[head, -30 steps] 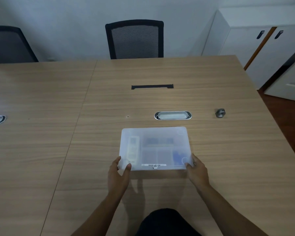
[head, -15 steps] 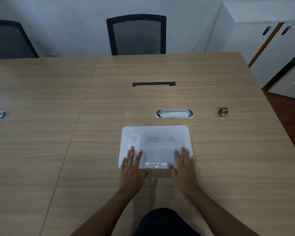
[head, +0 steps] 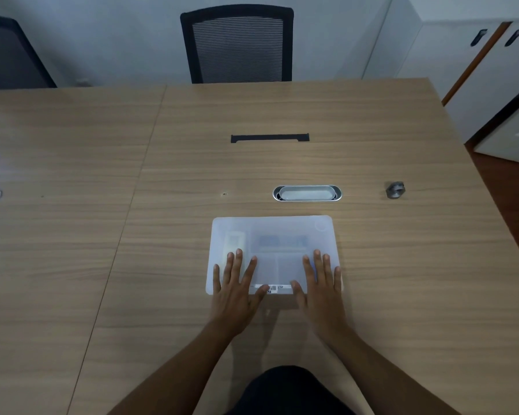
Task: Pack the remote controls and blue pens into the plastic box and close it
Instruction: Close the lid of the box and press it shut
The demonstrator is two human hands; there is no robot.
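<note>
Translucent white rectangular plastic box (head: 274,235), lid on, lies on wooden worktop (head: 282,169). Left hand (head: 235,283) and right hand (head: 319,284) flat on the box's near half, fingers spread.

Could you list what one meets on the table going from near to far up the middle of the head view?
Hands pressing flat, left hand and right hand, on the plastic box → oval cable grommet → black cable slot → mesh chair.

Dim, bluish and slightly soft throughout. Faint shadows just below both hands on the table (head: 372,265). Wide-angle bending of that table's edges toward the corners. No glare.
</note>
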